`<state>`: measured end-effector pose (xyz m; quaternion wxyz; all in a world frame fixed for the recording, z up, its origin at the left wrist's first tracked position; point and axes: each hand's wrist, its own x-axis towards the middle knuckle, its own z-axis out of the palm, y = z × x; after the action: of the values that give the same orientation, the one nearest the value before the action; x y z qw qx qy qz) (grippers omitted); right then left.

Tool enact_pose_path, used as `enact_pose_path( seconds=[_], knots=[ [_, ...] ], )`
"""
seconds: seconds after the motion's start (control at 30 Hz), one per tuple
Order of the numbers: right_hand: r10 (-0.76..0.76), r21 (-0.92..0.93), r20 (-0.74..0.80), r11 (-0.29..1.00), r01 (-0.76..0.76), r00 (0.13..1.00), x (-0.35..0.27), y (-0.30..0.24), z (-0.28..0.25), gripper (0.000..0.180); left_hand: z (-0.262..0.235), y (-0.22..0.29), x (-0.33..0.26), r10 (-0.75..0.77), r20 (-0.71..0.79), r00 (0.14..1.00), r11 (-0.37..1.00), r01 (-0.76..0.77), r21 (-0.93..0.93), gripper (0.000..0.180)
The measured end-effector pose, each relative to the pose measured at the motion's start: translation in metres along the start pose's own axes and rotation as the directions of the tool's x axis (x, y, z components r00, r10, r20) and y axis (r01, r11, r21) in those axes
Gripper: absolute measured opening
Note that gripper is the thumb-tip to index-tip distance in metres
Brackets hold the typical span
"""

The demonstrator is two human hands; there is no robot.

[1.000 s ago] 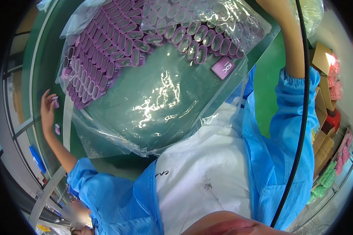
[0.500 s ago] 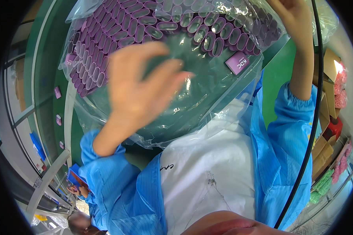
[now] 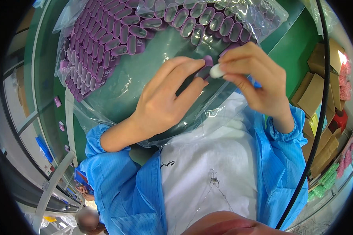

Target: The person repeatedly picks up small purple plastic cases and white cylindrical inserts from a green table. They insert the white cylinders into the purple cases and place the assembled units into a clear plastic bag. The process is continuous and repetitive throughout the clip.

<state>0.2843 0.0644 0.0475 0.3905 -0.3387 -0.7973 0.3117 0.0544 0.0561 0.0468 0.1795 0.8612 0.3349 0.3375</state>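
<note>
My left hand is closed on a purple oval case, pinched between thumb and fingers over the plastic sheet. Right beside its mouth, my right hand pinches a small white rounded piece. Whether the white piece touches the case I cannot tell. Another purple case lies behind my right fingertips, partly hidden. Beyond both hands stand many purple oval cases, packed close together with their hollow ends up.
Clear plastic sheeting spreads under and around the cases on a green surface. A black cable runs down the right side. Cardboard boxes stand farther right. Several small purple pieces lie along the green strip at left, near another person.
My right hand has come down from the upper right with a white piece. My left hand has moved right and now grips a purple case. The two hands are close together.
</note>
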Motion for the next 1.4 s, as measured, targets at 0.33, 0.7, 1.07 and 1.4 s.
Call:
enact_pose_path(
  seconds=[0.33, 0.7, 1.07, 1.4],
  knots=[
    [-0.191, -0.210, -0.018, 0.960, 0.184, 0.981, 0.003, 0.003, 0.031, 0.028, 0.018, -0.012, -0.019, -0.208, -0.162, 0.965, 0.956, 0.166, -0.241, 0.047],
    [-0.224, -0.164, 0.071, 0.959, 0.233, 0.972, 0.010, 0.005, 0.029, 0.037, 0.011, -0.020, -0.022, -0.153, -0.084, 0.985, 0.968, 0.132, -0.215, 0.043],
    [-0.427, -0.252, 0.106, 0.862, 0.440, 0.898, 0.002, 0.024, 0.022, 0.035, 0.013, -0.028, -0.021, -0.013, -0.082, 0.997, 0.969, -0.008, -0.247, 0.032],
    [-0.506, -0.360, 0.128, 0.778, 0.516, 0.853, -0.006, 0.039, 0.025, 0.031, 0.011, -0.032, -0.018, 0.027, -0.057, 0.998, 0.974, -0.039, -0.225, 0.030]
  ],
)
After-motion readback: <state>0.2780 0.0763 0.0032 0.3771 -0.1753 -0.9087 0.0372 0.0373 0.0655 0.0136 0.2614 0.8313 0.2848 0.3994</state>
